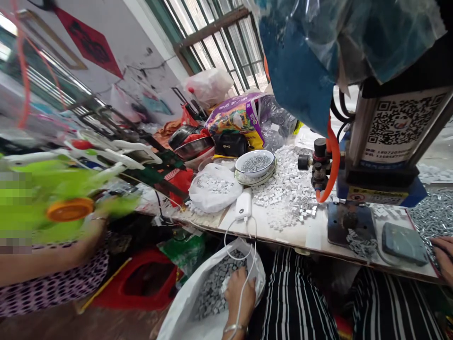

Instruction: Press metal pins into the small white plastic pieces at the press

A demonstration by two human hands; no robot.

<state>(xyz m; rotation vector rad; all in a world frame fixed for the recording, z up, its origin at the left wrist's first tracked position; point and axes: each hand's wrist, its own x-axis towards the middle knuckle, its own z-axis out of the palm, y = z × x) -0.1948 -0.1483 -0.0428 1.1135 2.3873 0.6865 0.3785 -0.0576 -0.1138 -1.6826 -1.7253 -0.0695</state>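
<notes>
The left hand (239, 295), one of two, dips into a white plastic bag (180, 314) at the near edge, its fingers close together and touching the many small grey metal blocks (212, 295) inside, though any grip is hidden. The right hand (444, 257), cut off at the far right, has narrowly spaced fingers beside a heap of silvery metal pins (433, 217); whether it holds anything is hidden. Farther off on the workbench (311, 245) lie hundreds of loose white blocks (286, 189) and one round white bowl (255, 164) of pins.

The one camera sits on the person's head, quite close above the workbench (314, 238), and it is facing forward and down toward the left hand (240, 295) and right hand (443, 257).
</notes>
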